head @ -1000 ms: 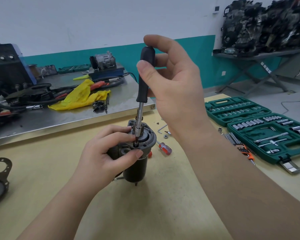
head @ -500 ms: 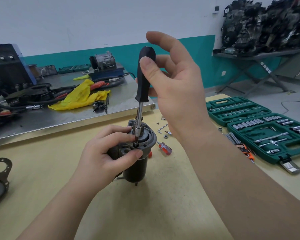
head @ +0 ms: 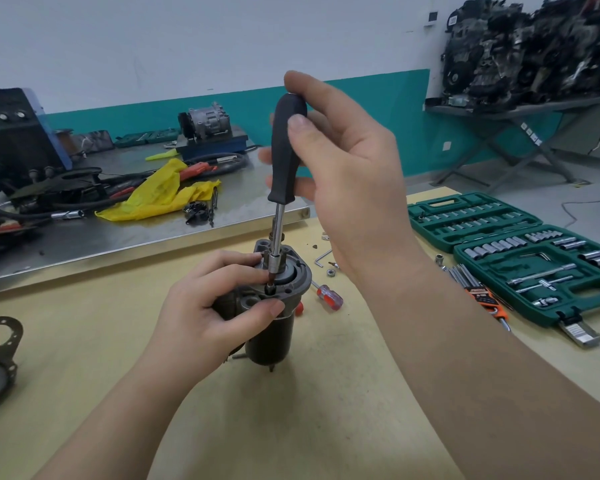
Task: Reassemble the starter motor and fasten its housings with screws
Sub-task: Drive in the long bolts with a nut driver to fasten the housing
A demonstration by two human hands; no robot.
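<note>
On the tan bench (head: 84,341), the dark cylindrical starter motor (head: 274,327) stands upright at centre. The left hand (head: 201,313) curls its grip around the motor's grey metal end housing (head: 293,284) from nine o'clock. The right hand (head: 343,174) pinches the black-handled nut driver (head: 286,150), held upright, its tip seated on a screw (head: 269,289) at the housing's seven o'clock edge. A green socket set case (head: 520,261) lies open at three o'clock, and a small red-handled screwdriver (head: 329,296) lies just right of the motor.
</note>
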